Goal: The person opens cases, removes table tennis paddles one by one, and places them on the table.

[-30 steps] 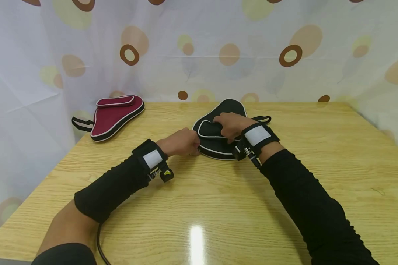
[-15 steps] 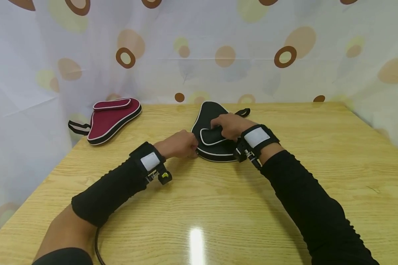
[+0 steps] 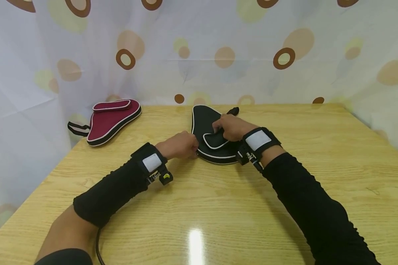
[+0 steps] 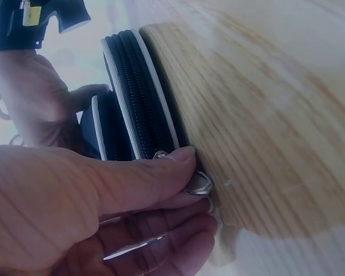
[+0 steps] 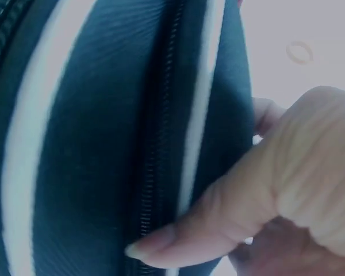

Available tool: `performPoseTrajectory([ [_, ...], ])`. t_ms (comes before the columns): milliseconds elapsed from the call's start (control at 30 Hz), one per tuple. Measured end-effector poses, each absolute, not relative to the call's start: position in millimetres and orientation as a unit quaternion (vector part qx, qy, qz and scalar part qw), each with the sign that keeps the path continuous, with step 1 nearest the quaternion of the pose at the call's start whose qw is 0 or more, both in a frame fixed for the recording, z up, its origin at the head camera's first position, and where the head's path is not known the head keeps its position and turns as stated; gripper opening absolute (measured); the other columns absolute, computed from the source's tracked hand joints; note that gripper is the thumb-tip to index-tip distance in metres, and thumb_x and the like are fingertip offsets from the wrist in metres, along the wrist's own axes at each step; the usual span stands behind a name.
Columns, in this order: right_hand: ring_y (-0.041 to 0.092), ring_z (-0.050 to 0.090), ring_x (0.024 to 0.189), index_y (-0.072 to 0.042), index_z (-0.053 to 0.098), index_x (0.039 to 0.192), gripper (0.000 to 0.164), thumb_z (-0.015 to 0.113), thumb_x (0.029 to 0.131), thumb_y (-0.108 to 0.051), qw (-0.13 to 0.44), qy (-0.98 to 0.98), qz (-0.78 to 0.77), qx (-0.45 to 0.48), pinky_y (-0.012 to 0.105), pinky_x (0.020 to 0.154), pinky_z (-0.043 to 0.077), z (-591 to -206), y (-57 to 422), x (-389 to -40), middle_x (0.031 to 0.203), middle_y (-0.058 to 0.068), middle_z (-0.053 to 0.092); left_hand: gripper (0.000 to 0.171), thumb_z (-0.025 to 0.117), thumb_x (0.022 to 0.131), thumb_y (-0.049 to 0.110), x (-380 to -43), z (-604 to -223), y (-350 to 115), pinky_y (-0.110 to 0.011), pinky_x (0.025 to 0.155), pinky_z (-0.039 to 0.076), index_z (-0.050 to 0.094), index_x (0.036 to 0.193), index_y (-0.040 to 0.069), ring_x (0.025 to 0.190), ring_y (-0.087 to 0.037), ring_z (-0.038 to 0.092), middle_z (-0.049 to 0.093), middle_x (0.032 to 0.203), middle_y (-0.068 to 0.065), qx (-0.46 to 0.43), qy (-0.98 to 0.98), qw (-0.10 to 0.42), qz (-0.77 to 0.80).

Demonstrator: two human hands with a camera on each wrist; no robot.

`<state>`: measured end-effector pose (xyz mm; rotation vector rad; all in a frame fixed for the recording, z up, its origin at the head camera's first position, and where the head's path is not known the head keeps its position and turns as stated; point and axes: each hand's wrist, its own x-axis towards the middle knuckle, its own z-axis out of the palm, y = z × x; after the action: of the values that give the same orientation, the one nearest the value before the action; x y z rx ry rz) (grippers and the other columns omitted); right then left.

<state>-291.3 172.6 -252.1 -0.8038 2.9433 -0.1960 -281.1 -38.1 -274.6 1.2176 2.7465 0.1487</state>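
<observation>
Black case turned counterclockwise; left hand pinches zipped edge, right hand curled round pocket.

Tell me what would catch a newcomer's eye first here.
Probably the maroon case with white piping, a strong patch of colour at the back left of the table. Next, the black case near the back middle, where the right hand grips its raised pocket and the left hand pinches at its zippered edge. Behind both cases hangs a pale curtain with brown and yellow circles.
</observation>
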Motion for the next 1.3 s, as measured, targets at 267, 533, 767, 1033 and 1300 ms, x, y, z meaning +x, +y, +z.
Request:
performPoseTrajectory([
  [267,0.041,0.036,0.111,-0.015,0.062,0.140,0.047,0.052,0.097,0.001,0.075,0.981,-0.021,-0.179,0.046,0.085,0.032,-238.6,163.6,-270.5,0.133,0.024,0.041,0.011,0.077,0.089,0.011,-281.0,-274.5,-36.8,-0.023,0.061,0.038,0.072,0.084,0.003,0.067,-0.014,0.050,0.058,0.072,0.001,0.392,0.916,0.084,0.036],
  [533,0.048,0.024,0.146,0.001,0.040,0.152,0.048,0.039,0.107,-0.013,0.119,0.976,-0.051,-0.173,0.054,0.106,0.040,-229.9,142.0,-262.1,0.155,0.026,0.039,0.013,0.077,0.089,0.011,-279.4,-268.9,-36.4,-0.023,0.060,0.039,0.072,0.081,0.003,0.064,-0.013,0.049,0.059,0.071,0.000,0.403,0.912,0.075,0.030],
  [767,0.044,0.023,0.145,-0.005,0.050,0.148,0.052,0.048,0.107,-0.037,0.084,0.983,-0.050,-0.154,0.062,0.113,0.024,-242.7,132.3,-263.3,0.149,0.020,0.050,0.012,0.077,0.090,0.013,-279.8,-269.7,-34.9,-0.023,0.062,0.039,0.074,0.085,0.002,0.065,-0.013,0.051,0.065,0.073,-0.003,0.402,0.911,0.084,0.032],
  [1033,0.044,0.031,0.137,-0.009,0.054,0.145,0.050,0.054,0.104,-0.037,0.109,0.979,-0.055,-0.163,0.058,0.110,0.029,-239.9,139.6,-264.3,0.146,0.023,0.048,0.011,0.076,0.091,0.012,-279.6,-268.7,-34.5,-0.024,0.062,0.040,0.075,0.087,0.002,0.066,-0.014,0.052,0.067,0.075,-0.004,0.413,0.906,0.082,0.037],
  [1300,0.050,0.041,0.121,-0.013,0.055,0.142,0.047,0.056,0.101,-0.036,0.146,0.972,-0.071,-0.170,0.056,0.100,0.037,-235.7,153.0,-271.2,0.151,0.029,0.029,0.010,0.073,0.093,0.011,-284.2,-269.3,-30.1,-0.024,0.063,0.039,0.073,0.088,0.002,0.066,-0.014,0.050,0.063,0.075,-0.003,0.396,0.912,0.097,0.039],
])
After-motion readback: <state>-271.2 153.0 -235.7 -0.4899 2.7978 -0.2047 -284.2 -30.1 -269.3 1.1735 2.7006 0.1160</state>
